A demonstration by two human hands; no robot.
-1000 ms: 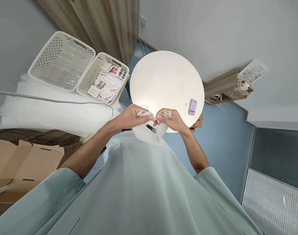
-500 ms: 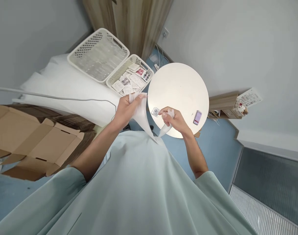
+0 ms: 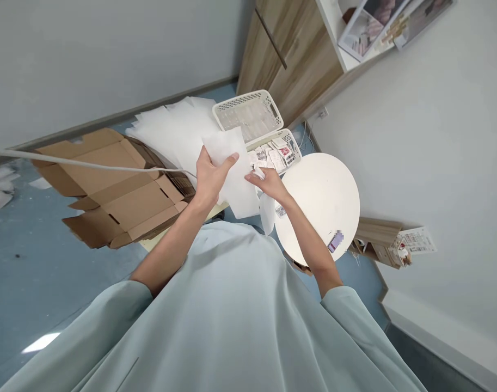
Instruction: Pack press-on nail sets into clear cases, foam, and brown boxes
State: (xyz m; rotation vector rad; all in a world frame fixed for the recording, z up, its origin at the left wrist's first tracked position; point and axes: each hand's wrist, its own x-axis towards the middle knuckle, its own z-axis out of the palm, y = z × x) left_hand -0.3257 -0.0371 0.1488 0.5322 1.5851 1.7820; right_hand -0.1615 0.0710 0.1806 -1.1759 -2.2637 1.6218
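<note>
**Head view.** The left hand (image 3: pixel 209 178) is closed on a white sheet (image 3: pixel 234 174), with the thumb across its front face and the fingers behind. The sheet stands near upright, just above picture centre.

The right hand (image 3: pixel 271 186) is at 3 o'clock of the left hand and near it. It pinches a narrower white strip (image 3: pixel 267 213) between its fingertips. The strip hangs toward 6 o'clock of that hand (whether it joins the sheet cannot be told).

At 4 o'clock of the right hand stands a round white table (image 3: pixel 325 185). It carries a small packet (image 3: pixel 280 211) at its near edge and a blurred purple item (image 3: pixel 335 241) at its 5 o'clock rim.

At 12 o'clock of the hands sit two white baskets. The farther basket (image 3: pixel 242 98) holds clear packets. The nearer basket (image 3: pixel 297 151) holds printed sachets.

A stack of white sheets (image 3: pixel 166 130) lies at 11 o'clock. An open cardboard box (image 3: pixel 109 190) lies at 9 o'clock, with a grey cable (image 3: pixel 68 161) crossing it.
</note>
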